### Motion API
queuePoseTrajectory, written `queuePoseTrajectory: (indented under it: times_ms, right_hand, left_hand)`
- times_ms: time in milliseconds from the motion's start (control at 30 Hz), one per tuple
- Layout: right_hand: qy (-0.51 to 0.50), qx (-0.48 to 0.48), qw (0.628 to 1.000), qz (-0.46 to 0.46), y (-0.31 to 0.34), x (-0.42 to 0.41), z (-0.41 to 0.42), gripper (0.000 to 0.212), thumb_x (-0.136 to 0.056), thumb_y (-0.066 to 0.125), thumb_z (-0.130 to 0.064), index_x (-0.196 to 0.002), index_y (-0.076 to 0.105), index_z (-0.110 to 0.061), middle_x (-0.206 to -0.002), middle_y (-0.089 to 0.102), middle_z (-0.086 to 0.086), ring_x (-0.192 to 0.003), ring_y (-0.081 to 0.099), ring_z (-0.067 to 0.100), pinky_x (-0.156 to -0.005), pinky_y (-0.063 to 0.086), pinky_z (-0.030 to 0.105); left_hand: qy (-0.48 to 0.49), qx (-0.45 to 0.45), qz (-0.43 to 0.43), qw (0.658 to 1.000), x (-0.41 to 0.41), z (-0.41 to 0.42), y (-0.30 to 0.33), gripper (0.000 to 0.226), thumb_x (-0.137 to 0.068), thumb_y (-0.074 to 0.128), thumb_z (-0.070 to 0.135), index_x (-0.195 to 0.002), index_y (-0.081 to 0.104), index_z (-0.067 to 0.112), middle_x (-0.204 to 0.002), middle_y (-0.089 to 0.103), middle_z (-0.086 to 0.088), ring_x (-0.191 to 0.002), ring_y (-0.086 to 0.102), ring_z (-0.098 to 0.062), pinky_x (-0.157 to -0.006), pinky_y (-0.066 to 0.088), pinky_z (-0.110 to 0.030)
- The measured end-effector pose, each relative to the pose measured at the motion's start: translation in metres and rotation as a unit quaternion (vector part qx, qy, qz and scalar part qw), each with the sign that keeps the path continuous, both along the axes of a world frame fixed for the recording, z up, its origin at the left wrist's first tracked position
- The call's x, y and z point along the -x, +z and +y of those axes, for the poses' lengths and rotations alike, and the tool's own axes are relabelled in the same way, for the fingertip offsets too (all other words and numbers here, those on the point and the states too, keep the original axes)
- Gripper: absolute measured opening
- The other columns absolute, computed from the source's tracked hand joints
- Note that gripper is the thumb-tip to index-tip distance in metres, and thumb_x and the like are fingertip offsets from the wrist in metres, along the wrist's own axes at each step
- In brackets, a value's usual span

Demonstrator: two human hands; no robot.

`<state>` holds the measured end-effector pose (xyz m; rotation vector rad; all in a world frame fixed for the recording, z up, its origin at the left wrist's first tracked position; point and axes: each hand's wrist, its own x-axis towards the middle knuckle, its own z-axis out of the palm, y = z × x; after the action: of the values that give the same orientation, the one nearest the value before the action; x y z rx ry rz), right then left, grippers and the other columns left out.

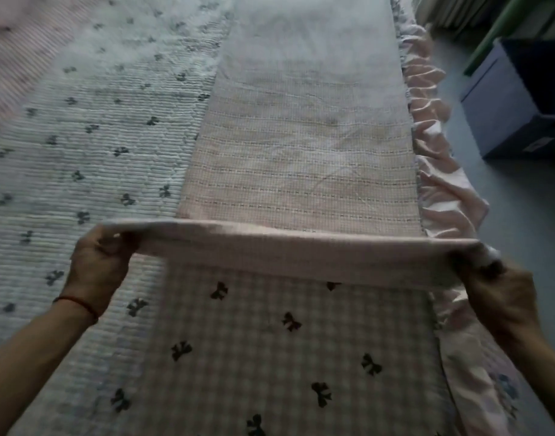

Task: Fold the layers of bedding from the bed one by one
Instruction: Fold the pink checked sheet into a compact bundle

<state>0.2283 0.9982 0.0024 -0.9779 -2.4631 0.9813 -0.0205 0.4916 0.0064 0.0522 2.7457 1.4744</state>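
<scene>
Folding the pink checked quilt [301, 357] in mid-frame: left hand [96, 265] and right hand [499, 291] each clench its folded edge (held taut); next, carry it forward evenly.

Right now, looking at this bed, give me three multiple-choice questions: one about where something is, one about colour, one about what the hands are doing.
1. Where does the dark blue storage box stand?
A. On the floor off the right side of the bed
B. On the white quilt
C. Beside the left arm

2. What colour is the thin cord bracelet on the left wrist?
A. Green
B. Red
C. Yellow

3. How do the left hand and right hand handle the pink checked quilt with dark bows?
A. Both rest flat on it
B. Only one touches it
C. Each grips one end of its folded edge, raised off the bed

Answers: 1 A, the box sits past the pink ruffled bed skirt. 2 B, the cord is red. 3 C, fingers curl round the fold at both ends.
</scene>
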Motion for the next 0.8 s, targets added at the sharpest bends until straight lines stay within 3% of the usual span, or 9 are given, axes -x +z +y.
queuePoseTrajectory:
  times_ms: [100, 200, 300, 400, 500, 600, 667, 733, 800]
  right_hand:
    - [-0.005, 0.039, 0.998, 0.041, 0.004, 0.06, 0.022, 0.047, -0.095, 0.065, -0.049, -0.086, 0.064, -0.003, -0.077, 0.059, 0.01, -0.069, 0.05, 0.02, -0.054, 0.038, 0.04]
    - [0.005, 0.034, 0.998, 0.05, -0.001, 0.126, 0.044, 0.039, -0.101, 0.057, -0.049, -0.1, 0.063, -0.011, -0.089, 0.063, 0.008, -0.074, 0.056, 0.022, -0.066, 0.042, 0.035]
    - [0.0, 0.05, 0.998, 0.037, -0.02, 0.183, 0.07, 0.041, -0.101, 0.054, -0.05, -0.11, 0.062, -0.012, -0.095, 0.063, 0.006, -0.079, 0.058, 0.024, -0.071, 0.044, 0.035]
    - [-0.034, 0.139, 0.99, 0.009, -0.056, 0.218, 0.094, 0.042, -0.099, 0.061, -0.047, -0.121, 0.06, -0.011, -0.112, 0.069, 0.009, -0.099, 0.065, 0.029, -0.088, 0.053, 0.043]
    - [-0.021, 0.22, 0.974, -0.053, -0.095, 0.212, 0.097, 0.05, -0.091, 0.074, -0.039, -0.127, 0.055, -0.011, -0.119, 0.067, 0.006, -0.105, 0.066, 0.027, -0.097, 0.053, 0.046]
    - [-0.02, 0.248, 0.967, -0.056, -0.101, 0.202, 0.09, 0.049, -0.09, 0.076, -0.037, -0.128, 0.057, -0.012, -0.109, 0.069, 0.004, -0.097, 0.068, 0.026, -0.085, 0.057, 0.044]
    - [-0.007, 0.231, 0.971, -0.061, -0.091, 0.205, 0.087, 0.035, -0.095, 0.071, -0.032, -0.121, 0.059, -0.013, -0.1, 0.067, 0.0, -0.088, 0.065, 0.02, -0.072, 0.051, 0.033]
    - [0.01, 0.154, 0.985, -0.083, -0.081, 0.209, 0.085, 0.028, -0.095, 0.07, -0.031, -0.111, 0.062, -0.009, -0.095, 0.067, 0.003, -0.082, 0.062, 0.018, -0.071, 0.048, 0.036]
    - [0.017, 0.086, 0.992, -0.093, -0.074, 0.209, 0.083, 0.03, -0.093, 0.072, -0.036, -0.101, 0.065, -0.008, -0.09, 0.068, 0.007, -0.077, 0.061, 0.022, -0.074, 0.048, 0.041]
  left_hand:
    - [0.036, -0.067, -0.02, 0.997, 0.05, 0.038, 0.002, 0.027, -0.101, 0.056, 0.005, -0.105, 0.068, 0.029, -0.1, 0.069, 0.001, -0.092, 0.061, -0.016, -0.086, 0.05, -0.038]
    - [0.06, 0.018, 0.018, 0.998, 0.108, 0.08, 0.002, 0.019, -0.104, 0.051, 0.029, -0.115, 0.065, 0.021, -0.103, 0.065, -0.007, -0.097, 0.059, -0.021, -0.075, 0.041, -0.034]
    - [0.071, 0.067, 0.012, 0.995, 0.165, 0.106, -0.015, 0.03, -0.101, 0.053, 0.043, -0.111, 0.064, 0.017, -0.102, 0.068, -0.012, -0.097, 0.064, -0.031, -0.08, 0.049, -0.042]
    - [0.107, 0.067, -0.061, 0.99, 0.199, 0.118, -0.051, 0.041, -0.098, 0.057, 0.049, -0.111, 0.063, 0.011, -0.109, 0.067, -0.016, -0.103, 0.063, -0.034, -0.085, 0.048, -0.04]
    - [0.092, 0.086, -0.136, 0.983, 0.189, 0.111, -0.097, 0.049, -0.093, 0.061, 0.055, -0.1, 0.067, 0.007, -0.099, 0.068, -0.016, -0.095, 0.063, -0.033, -0.075, 0.042, -0.035]
    - [0.088, 0.073, -0.145, 0.983, 0.179, 0.093, -0.123, 0.063, -0.079, 0.06, 0.072, -0.103, 0.071, 0.015, -0.096, 0.071, -0.008, -0.087, 0.064, -0.025, -0.073, 0.049, -0.038]
    - [0.072, 0.089, -0.141, 0.983, 0.178, 0.086, -0.12, 0.052, -0.089, 0.061, 0.063, -0.102, 0.07, 0.013, -0.095, 0.07, -0.006, -0.089, 0.064, -0.027, -0.077, 0.049, -0.039]
    - [0.038, 0.077, -0.133, 0.987, 0.181, 0.082, -0.117, 0.033, -0.096, 0.06, 0.047, -0.093, 0.069, 0.015, -0.09, 0.072, -0.007, -0.09, 0.068, -0.033, -0.076, 0.05, -0.04]
    - [0.03, 0.046, -0.13, 0.99, 0.182, 0.079, -0.111, 0.029, -0.093, 0.063, 0.049, -0.089, 0.068, 0.021, -0.083, 0.075, -0.005, -0.086, 0.072, -0.033, -0.076, 0.055, -0.043]
